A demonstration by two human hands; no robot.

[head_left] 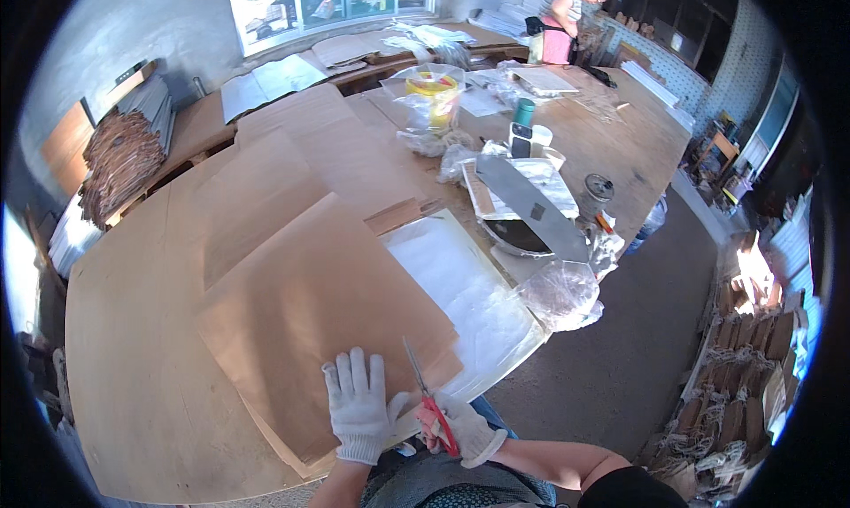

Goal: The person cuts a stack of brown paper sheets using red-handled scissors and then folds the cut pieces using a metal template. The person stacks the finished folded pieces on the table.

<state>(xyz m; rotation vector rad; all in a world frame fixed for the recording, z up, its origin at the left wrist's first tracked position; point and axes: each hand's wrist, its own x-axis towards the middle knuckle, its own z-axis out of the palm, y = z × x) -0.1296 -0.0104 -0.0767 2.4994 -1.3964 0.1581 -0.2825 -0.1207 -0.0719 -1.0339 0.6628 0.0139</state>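
Note:
My left hand (361,404), in a white knitted glove, lies flat with fingers stretched out on a stack of brown paper sheets (310,295) at the table's near edge. My right hand (467,428), gloved too, is closed round red-handled scissors (428,400). Their narrow blades point away from me, over the stack's right edge. Just right of the brown paper lie white sheets (456,286). More brown paper (252,198) spreads behind the stack.
A long metal blade-like plate (531,209) rests across a white board and a dark bowl (518,238), beside a plastic-wrapped bundle (560,294). A green-topped bottle (523,114) and a yellow tub in plastic (434,92) stand farther back. Another person (560,21) works at the far end.

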